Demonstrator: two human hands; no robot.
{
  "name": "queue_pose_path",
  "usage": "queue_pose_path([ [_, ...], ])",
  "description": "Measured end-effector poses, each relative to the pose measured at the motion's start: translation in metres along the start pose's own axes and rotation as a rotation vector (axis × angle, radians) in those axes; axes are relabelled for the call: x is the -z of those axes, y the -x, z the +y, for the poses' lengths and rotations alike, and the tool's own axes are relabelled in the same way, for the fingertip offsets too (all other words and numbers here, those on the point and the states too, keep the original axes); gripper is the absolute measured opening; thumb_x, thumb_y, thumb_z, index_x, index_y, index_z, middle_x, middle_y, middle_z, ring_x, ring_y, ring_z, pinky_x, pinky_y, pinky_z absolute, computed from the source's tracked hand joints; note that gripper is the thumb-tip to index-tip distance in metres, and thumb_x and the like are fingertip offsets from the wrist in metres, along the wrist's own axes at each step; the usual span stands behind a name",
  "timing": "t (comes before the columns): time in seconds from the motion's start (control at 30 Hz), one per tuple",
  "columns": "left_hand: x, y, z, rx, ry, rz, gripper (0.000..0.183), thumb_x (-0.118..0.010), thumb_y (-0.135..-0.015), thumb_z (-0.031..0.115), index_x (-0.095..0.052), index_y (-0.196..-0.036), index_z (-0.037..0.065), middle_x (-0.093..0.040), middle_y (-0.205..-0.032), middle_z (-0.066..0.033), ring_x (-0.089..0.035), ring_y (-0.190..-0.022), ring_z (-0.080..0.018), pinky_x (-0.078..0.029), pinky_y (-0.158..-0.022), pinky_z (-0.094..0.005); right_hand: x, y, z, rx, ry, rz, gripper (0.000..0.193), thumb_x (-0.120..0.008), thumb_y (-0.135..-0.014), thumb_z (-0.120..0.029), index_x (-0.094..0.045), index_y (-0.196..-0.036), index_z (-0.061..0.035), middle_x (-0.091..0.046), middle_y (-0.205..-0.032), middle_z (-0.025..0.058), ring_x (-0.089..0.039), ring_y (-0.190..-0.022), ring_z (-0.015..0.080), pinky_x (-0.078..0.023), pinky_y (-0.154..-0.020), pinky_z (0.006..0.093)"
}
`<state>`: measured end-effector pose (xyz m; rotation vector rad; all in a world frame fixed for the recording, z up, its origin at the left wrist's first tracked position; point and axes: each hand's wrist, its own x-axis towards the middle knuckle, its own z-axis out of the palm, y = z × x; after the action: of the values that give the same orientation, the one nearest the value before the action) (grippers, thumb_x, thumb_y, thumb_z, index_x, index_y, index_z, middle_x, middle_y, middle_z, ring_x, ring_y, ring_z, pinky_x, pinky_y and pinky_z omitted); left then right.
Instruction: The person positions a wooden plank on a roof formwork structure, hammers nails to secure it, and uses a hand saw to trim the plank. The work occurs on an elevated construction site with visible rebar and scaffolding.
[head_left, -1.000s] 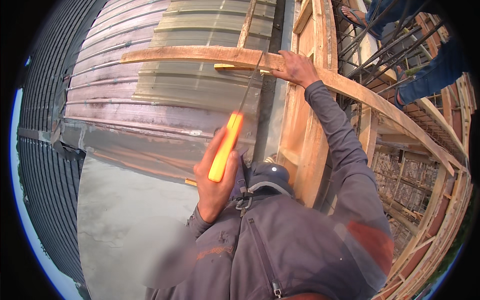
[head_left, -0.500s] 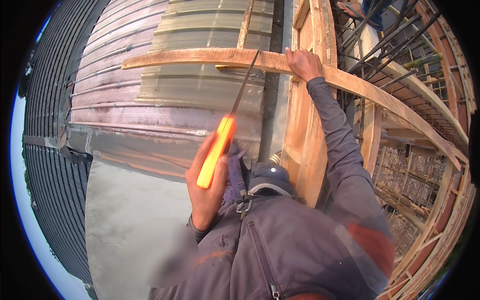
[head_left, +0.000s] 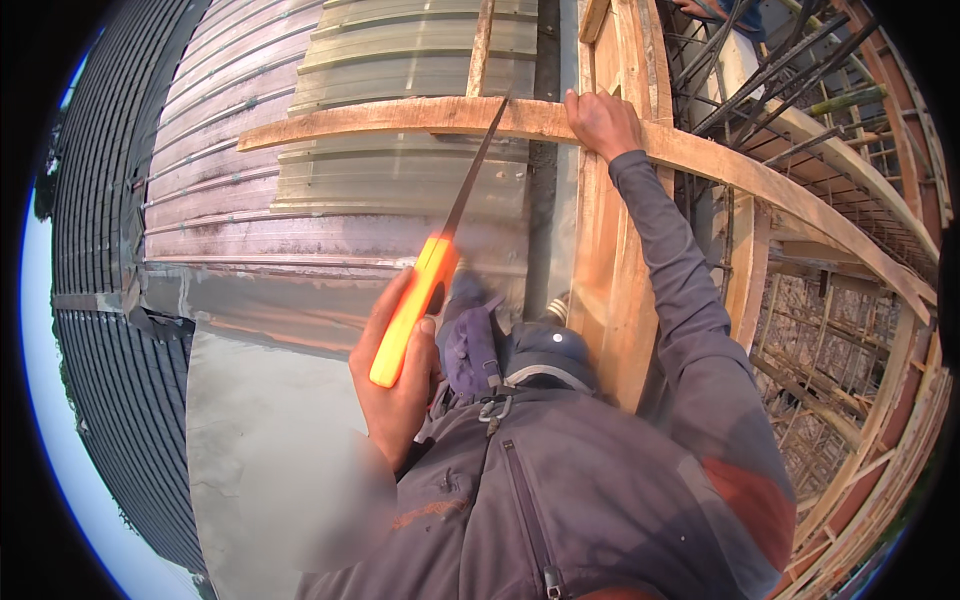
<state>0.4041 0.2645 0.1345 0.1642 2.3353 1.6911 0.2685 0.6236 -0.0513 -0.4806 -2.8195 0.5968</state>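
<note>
Sky (head_left: 95, 510) shows at our far left, beside dark ribbed roofing (head_left: 100, 220). Next come pink sheets (head_left: 210, 205), ribbed too, with a grey slab (head_left: 265, 425) below them. At the slab's right edge our left hand (head_left: 395, 390) is wrapped round the orange handle of the saw (head_left: 434, 260). The blade slants up and to the right, its far end over the board (head_left: 690, 152); we cannot tell whether the teeth touch the wood. Purple cloth (head_left: 470, 345) shows just right of the handle, in front of our jacket (head_left: 600, 480). The board, long and bowed, reaches from above the sheets, across the timber frame (head_left: 625, 270), to the far right. Our right hand (head_left: 606, 125) is clamped on the board where it crosses the frame, fingers at its far edge. Further right we see dark rods (head_left: 800, 80), part of another person's foot (head_left: 705, 9) at the top, and crossed poles (head_left: 815, 350) lower down.
</note>
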Motion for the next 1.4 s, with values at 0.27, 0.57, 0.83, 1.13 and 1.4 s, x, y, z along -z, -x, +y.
queue_pose_path([
  [0.27, -0.078, -0.175, -0.043, -0.036, 0.069, -0.009, 0.040, -0.065, -0.104, 0.015, -0.066, -0.142, 0.001, -0.066, -0.075, -0.0008, -0.052, -0.050, -0.0054, -0.042, -0.047, -0.0268, -0.007, -0.013, -0.023, 0.106, 0.002, 0.073, 0.058, -0.050, -0.106, -0.037, -0.075, -0.069, 0.0009, -0.070, -0.073, 0.0290, -0.071, -0.066, 0.0488, -0.060, -0.069, 0.0547],
  [0.57, -0.035, -0.080, -0.039, -0.074, -0.022, -0.047, 0.044, -0.066, -0.101, 0.006, -0.062, -0.144, -0.004, -0.075, -0.119, -0.0158, -0.065, -0.068, -0.0082, -0.052, -0.061, -0.0236, -0.008, -0.003, 0.001, 0.043, 0.015, 0.089, 0.058, -0.050, -0.106, -0.036, -0.075, -0.070, 0.0012, -0.069, -0.071, 0.0287, -0.070, -0.065, 0.0489, -0.060, -0.069, 0.0548],
  [0.83, -0.042, -0.096, -0.037, -0.106, -0.004, -0.064, 0.049, -0.060, -0.107, 0.013, -0.055, -0.152, -0.004, -0.072, -0.087, -0.0094, -0.054, -0.052, -0.0047, -0.046, -0.047, -0.0248, -0.004, -0.011, 0.000, 0.040, -0.035, 0.062, 0.057, -0.052, -0.105, -0.036, -0.074, -0.069, 0.0018, -0.070, -0.072, 0.0286, -0.070, -0.067, 0.0492, -0.059, -0.069, 0.0552],
  [1.13, -0.086, -0.181, -0.073, -0.156, -0.053, -0.023, 0.044, -0.069, -0.102, 0.014, -0.064, -0.143, -0.002, -0.080, -0.094, -0.0128, -0.068, -0.065, -0.0143, -0.055, -0.062, -0.0313, -0.007, -0.006, -0.016, 0.069, 0.014, 0.061, 0.056, -0.052, -0.104, -0.036, -0.076, -0.071, 0.0012, -0.070, -0.073, 0.0287, -0.070, -0.068, 0.0504, -0.059, -0.069, 0.0560],
  [1.4, -0.016, -0.009, -0.056, -0.252, -0.009, -0.002, 0.051, -0.071, -0.097, 0.002, -0.061, -0.148, -0.001, -0.074, -0.136, -0.0202, -0.073, -0.122, -0.0235, -0.055, -0.103, -0.0358, 0.002, -0.002, -0.003, -0.057, 0.082, -0.011, 0.061, -0.047, -0.107, -0.040, -0.078, -0.077, 0.0030, -0.072, -0.081, 0.0319, -0.073, -0.080, 0.0504, -0.059, -0.080, 0.0572],
])
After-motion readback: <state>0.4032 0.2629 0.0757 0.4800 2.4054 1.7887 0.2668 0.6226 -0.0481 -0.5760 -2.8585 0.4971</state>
